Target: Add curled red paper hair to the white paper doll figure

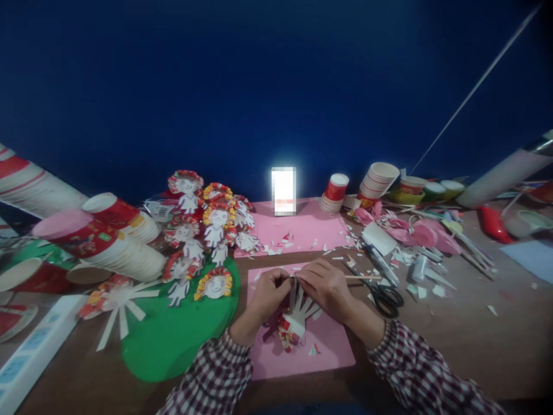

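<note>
My left hand [268, 294] and my right hand [325, 286] meet over a pink sheet [328, 349] near the table's front edge. Both pinch the white strips of a cut-open red and white paper cup [295, 320], whose strips fan out below my fingers. A thin wooden stick [365, 277] pokes out to the right from under my right hand. Checked sleeves cover both forearms.
Finished paper-cup dolls [213, 230] stand on and behind a green sheet [173, 337] at left. Stacks of cups [116, 242] lie far left. Scissors [382, 291], a second pink sheet [302, 230], a lit phone [284, 191], more cups [378, 180] and paper scraps fill the right.
</note>
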`<action>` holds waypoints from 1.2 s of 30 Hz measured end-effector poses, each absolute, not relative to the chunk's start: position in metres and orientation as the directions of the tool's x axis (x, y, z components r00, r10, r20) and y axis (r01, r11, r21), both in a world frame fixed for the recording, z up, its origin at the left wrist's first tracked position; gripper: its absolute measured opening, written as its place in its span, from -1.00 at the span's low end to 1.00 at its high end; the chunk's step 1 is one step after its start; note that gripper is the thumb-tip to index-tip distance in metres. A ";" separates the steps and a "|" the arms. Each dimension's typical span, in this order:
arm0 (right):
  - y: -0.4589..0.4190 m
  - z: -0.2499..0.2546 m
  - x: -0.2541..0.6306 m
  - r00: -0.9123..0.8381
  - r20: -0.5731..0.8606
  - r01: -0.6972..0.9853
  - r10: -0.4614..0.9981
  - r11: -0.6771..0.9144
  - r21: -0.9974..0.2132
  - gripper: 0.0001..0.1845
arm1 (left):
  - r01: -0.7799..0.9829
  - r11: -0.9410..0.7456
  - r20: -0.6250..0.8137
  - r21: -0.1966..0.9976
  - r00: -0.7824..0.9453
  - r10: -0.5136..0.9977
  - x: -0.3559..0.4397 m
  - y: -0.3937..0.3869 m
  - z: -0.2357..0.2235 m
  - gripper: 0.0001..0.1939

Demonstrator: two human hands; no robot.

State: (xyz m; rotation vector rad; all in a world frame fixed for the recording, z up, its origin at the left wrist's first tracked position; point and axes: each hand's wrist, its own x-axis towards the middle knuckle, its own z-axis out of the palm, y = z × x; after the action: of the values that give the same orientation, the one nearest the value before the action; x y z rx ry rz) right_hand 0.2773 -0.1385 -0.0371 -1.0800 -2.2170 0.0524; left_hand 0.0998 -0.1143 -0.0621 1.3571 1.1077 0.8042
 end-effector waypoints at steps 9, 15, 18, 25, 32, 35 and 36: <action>-0.139 -0.039 0.278 -0.439 0.530 0.708 0.725 0.643 -0.293 -0.85 | 0.165 0.067 -0.114 0.984 0.297 0.948 0.101 -0.114 -0.056 -0.65; -0.139 -0.037 0.277 -0.420 0.541 0.724 0.729 0.629 -0.285 -0.85 | 0.218 0.023 -0.085 0.976 0.280 0.956 0.102 -0.114 -0.050 -0.69; -0.138 -0.036 0.277 -0.421 0.540 0.723 0.729 0.629 -0.286 -0.85 | 0.210 0.024 -0.084 0.977 0.278 0.957 0.102 -0.113 -0.050 -0.71; -0.139 -0.034 0.276 -0.418 0.512 0.742 0.751 0.607 -0.284 -0.86 | 0.212 0.012 -0.074 0.977 0.289 0.954 0.101 -0.113 -0.055 -0.75; -0.139 -0.033 0.275 -0.406 0.524 0.752 0.749 0.600 -0.275 -0.85 | 0.222 0.032 -0.097 0.974 0.287 0.953 0.101 -0.114 -0.055 -0.74; -0.139 -0.033 0.275 -0.404 0.529 0.751 0.747 0.601 -0.275 -0.85 | 0.219 0.043 -0.107 0.975 0.290 0.951 0.101 -0.114 -0.056 -0.74; -0.139 -0.033 0.275 -0.405 0.528 0.750 0.747 0.601 -0.276 -0.86 | 0.216 0.038 -0.101 0.976 0.293 0.951 0.101 -0.114 -0.057 -0.74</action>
State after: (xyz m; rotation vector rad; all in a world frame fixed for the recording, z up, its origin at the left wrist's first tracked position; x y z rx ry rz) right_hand 0.2749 -0.1388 -0.0330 -1.1779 -2.2098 -0.0069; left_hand 0.1012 -0.1137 -0.0568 1.4353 1.1549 0.8219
